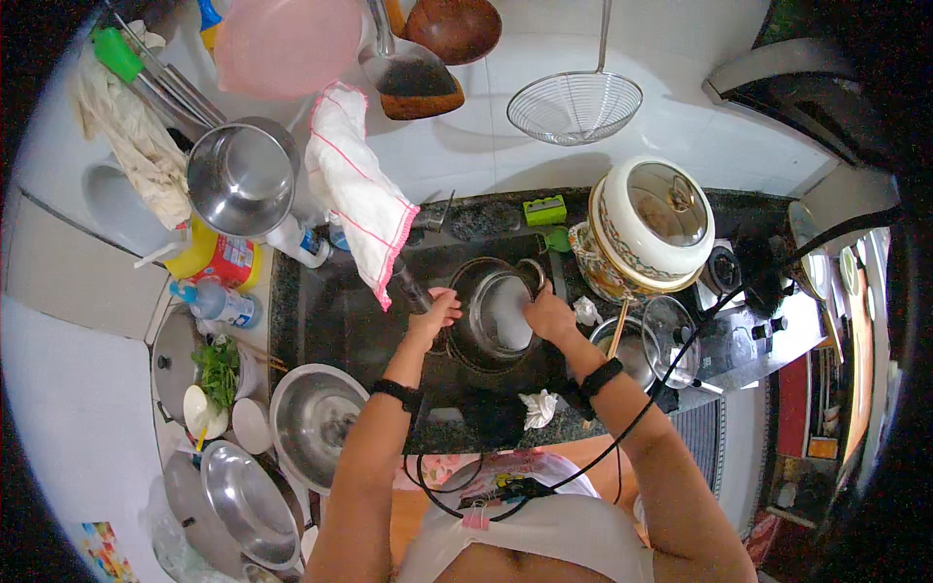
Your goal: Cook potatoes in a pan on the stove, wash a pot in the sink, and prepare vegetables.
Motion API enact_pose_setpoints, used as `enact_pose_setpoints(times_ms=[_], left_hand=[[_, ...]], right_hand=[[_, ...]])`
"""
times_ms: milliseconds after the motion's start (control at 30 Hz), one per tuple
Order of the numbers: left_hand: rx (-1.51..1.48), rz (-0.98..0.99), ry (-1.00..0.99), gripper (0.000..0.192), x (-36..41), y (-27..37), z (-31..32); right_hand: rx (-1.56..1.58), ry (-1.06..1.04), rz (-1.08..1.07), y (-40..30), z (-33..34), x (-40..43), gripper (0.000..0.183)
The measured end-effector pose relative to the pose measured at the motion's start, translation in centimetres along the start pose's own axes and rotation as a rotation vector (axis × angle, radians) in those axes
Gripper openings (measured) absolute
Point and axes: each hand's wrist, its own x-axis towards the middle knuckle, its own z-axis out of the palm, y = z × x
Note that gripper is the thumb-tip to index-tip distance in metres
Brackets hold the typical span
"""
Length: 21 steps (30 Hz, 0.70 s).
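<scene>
A metal pot (pixel 503 321) with loop handles sits in the dark sink (pixel 342 291), its inside pale and shiny. My right hand (pixel 550 317) grips the pot's loop handle (pixel 536 272) at the right. At the left rim, my left hand (pixel 436 310) curls around the end of the faucet spout (pixel 412 286); the fingers hide the spout's tip. A white cloth with pink edging (pixel 361 193) hangs over the upper faucet. Both wrists wear black bands.
Right of the sink stand a patterned pot with a glass lid (pixel 649 226), a saucepan (pixel 630 350) and chopsticks (pixel 619 328). Steel basins (pixel 321 426), leafy greens (pixel 217 372) and bottles (pixel 226 306) crowd the left. A strainer (pixel 576 109) hangs above; a black cable (pixel 634 423) crosses my right arm.
</scene>
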Motion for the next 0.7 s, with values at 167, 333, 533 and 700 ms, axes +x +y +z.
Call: enact_pose_setpoints(times_ms=[167, 333, 533, 700], left_hand=[[1.501, 0.79, -0.294, 0.027, 1.1, -1.7, 0.6], [1.532, 0.959, -0.245, 0.047, -2.0, -1.5, -0.5], [1.327, 0.667, -0.602, 0.039, -3.6, -4.7, 0.3], [1.388, -0.002, -0.33, 0.054, -1.2, 0.3, -2.2]], right_hand=[[0.008, 0.106, 0.013, 0.5, -0.1, 0.0, 0.061], [0.078, 0.173, -0.007, -1.3, -1.3, -1.1, 0.05], [0.043, 0.112, -0.026, -2.8, -0.7, -1.0, 0.049], [0.012, 0.091, -0.04, -3.5, -0.7, -1.1, 0.051]])
